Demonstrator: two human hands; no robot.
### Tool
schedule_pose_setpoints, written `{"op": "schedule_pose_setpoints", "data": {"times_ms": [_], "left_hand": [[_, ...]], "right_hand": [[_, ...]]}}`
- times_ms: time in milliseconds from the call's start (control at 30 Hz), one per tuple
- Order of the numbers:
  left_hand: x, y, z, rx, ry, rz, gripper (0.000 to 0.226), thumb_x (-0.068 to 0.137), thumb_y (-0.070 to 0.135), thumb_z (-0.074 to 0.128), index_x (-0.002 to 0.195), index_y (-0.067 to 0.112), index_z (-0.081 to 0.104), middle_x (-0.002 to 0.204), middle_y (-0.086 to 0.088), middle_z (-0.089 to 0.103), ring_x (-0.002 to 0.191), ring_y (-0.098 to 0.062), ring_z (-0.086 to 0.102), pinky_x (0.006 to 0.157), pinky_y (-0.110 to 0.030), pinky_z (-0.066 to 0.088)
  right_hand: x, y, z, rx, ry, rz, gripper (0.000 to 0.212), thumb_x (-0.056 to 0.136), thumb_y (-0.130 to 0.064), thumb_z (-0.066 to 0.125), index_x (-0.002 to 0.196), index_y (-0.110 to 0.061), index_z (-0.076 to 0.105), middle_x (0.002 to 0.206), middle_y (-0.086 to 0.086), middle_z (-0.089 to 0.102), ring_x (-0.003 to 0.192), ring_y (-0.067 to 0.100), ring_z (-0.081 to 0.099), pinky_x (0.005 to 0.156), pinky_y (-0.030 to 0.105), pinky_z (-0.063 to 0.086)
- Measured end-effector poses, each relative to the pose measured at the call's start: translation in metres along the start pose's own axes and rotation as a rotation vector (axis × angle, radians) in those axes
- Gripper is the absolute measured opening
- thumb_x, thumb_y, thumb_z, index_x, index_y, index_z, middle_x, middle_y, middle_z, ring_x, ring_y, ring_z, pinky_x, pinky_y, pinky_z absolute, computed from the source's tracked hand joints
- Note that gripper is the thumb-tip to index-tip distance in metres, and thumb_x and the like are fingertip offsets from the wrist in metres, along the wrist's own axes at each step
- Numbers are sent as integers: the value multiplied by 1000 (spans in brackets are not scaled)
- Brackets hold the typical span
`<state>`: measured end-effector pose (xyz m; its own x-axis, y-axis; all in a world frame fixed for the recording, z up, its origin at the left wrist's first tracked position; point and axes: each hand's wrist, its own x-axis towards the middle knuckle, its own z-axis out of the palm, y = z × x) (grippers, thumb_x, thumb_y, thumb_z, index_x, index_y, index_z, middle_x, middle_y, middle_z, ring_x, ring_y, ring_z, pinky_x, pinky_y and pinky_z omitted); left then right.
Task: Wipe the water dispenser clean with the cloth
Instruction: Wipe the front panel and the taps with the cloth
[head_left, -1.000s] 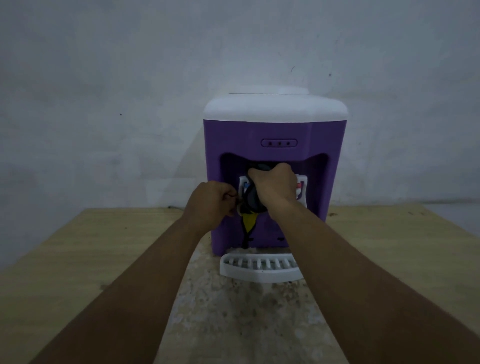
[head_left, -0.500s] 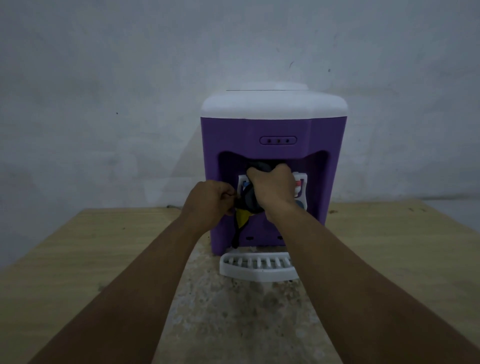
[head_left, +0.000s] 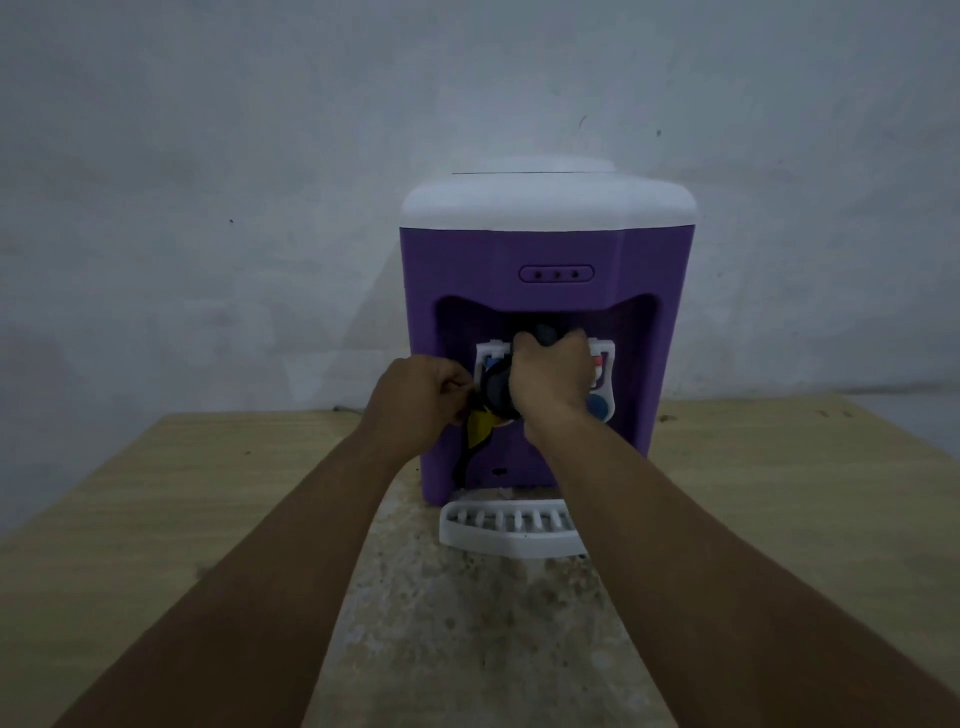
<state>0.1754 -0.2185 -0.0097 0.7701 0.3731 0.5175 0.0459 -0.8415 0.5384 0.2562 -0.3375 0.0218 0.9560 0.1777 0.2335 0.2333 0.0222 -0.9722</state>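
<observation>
At the tap recess of the water dispenser (head_left: 545, 249), the right hand (head_left: 553, 376) was closed round a dark, bunched cloth (head_left: 497, 397), its fingers curled over the top of the bundle and holding it against the white tap fittings (head_left: 605, 358). The cloth bulged out from the left side of this hand, so that it lay between the two hands. The left hand (head_left: 421, 400), just beside it at the recess's left edge, had its fingers curled on a trailing part of the same cloth. A yellow flap and a dark strip hung below that hand, down the purple front.

Above the recess sat a small oval panel (head_left: 557, 274) with three dots, and above that a white lid (head_left: 545, 202). A white slotted drip tray (head_left: 511, 525) projected at the dispenser's foot, its right end hidden by the right forearm. The dispenser stood upright on a pale wooden bench (head_left: 779, 493), whose surface was worn and mottled in front of the tray. A grey wall (head_left: 260, 156) rose behind.
</observation>
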Motion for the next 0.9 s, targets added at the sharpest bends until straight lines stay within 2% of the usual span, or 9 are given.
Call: {"op": "schedule_pose_setpoints", "data": {"times_ms": [67, 200, 333, 467, 567, 767, 900], "left_hand": [[0, 2, 0, -4, 6, -2, 11, 90, 14, 65, 86, 13, 75, 74, 0, 74, 62, -7, 69, 61, -24, 55], [-1, 6, 2, -90, -11, -52, 13, 92, 21, 66, 85, 12, 72, 73, 1, 74, 59, -5, 70, 64, -29, 58], [0, 6, 2, -80, -15, -73, 11, 94, 18, 63, 90, 14, 72, 78, 0, 74, 60, -6, 70, 67, -30, 59], [-1, 5, 2, -83, -31, -63, 12, 94, 18, 62, 90, 12, 72, 79, 0, 74, 62, -6, 71, 67, -31, 59], [-1, 4, 1, -77, -44, -57, 13, 95, 17, 61, 88, 12, 71, 79, 0, 74, 62, -5, 71, 67, -32, 59], [-1, 4, 3, -85, -35, -73, 15, 95, 21, 61, 86, 12, 70, 78, 1, 74, 61, -4, 70, 68, -34, 59], [0, 3, 2, -65, -42, -61, 14, 95, 21, 60, 87, 14, 70, 79, 2, 74, 61, -4, 70, 66, -30, 58]], "right_hand": [[-7, 9, -4, 16, -9, -50, 15, 94, -16, 51, 108, -9, 50, 92, 4, 59, 74, 13, 57, 53, 22, 41], [-25, 40, -13, -89, -87, -173, 11, 97, -9, 46, 100, -16, 53, 81, -5, 56, 69, 7, 53, 53, 16, 38], [-37, 72, -20, -211, -201, -157, 7, 99, -13, 48, 102, -16, 54, 84, -3, 57, 69, 10, 53, 49, 10, 39], [-23, 51, -16, -195, -73, -323, 5, 96, -12, 53, 94, -16, 55, 81, -5, 58, 72, 8, 55, 55, 12, 40], [-13, 37, -10, -179, -26, -406, 8, 93, -8, 54, 94, -15, 58, 86, -1, 62, 76, 10, 59, 63, 24, 48], [-21, 69, -19, -299, -135, -306, 15, 95, -15, 54, 82, -19, 48, 68, -7, 50, 58, 8, 47, 47, 17, 30], [-12, 48, -15, -200, -56, -415, 8, 96, -17, 53, 89, -18, 57, 79, -2, 59, 70, 11, 56, 58, 22, 44]]}}
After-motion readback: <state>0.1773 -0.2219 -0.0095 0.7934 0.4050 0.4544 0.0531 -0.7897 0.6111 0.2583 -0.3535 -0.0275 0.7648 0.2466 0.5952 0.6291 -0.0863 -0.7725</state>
